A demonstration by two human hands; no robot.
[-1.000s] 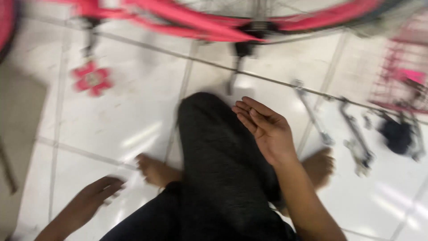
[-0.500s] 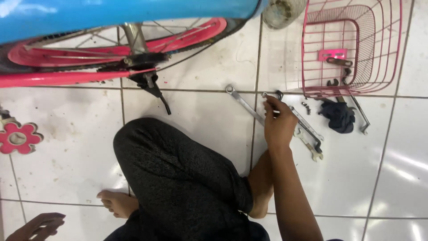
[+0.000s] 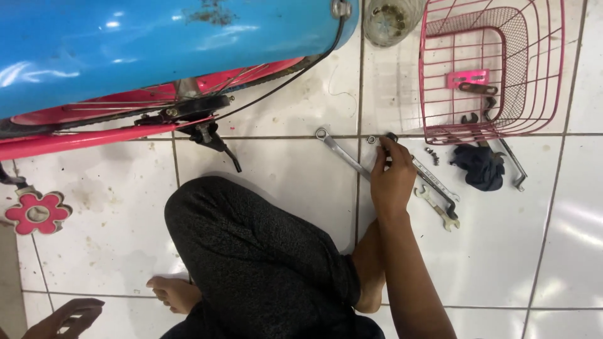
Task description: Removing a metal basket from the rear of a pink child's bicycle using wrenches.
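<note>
My right hand [image 3: 391, 182] reaches out over the white tiled floor, its fingertips on a row of wrenches. One long ring wrench [image 3: 341, 151] lies just left of the fingers; other wrenches [image 3: 433, 188] show to the right of the palm. Whether the fingers grip one of them I cannot tell. My left hand [image 3: 68, 316] rests at the bottom left corner with spread fingers and holds nothing. My bent leg in dark trousers [image 3: 251, 257] lies between the hands, bare feet beside it.
A bicycle with a blue mudguard [image 3: 157, 50] and pink frame [image 3: 81, 139] fills the top left. A pink wire basket [image 3: 496, 69] stands top right, a dark cloth [image 3: 480, 166] below it, a glass jar [image 3: 392, 19] beside it. A pink flower-shaped part [image 3: 38, 213] lies left.
The view swung from the bicycle frame to the tools. My right hand went from hovering palm-up over my knee to the wrenches on the floor. My left hand stayed low left.
</note>
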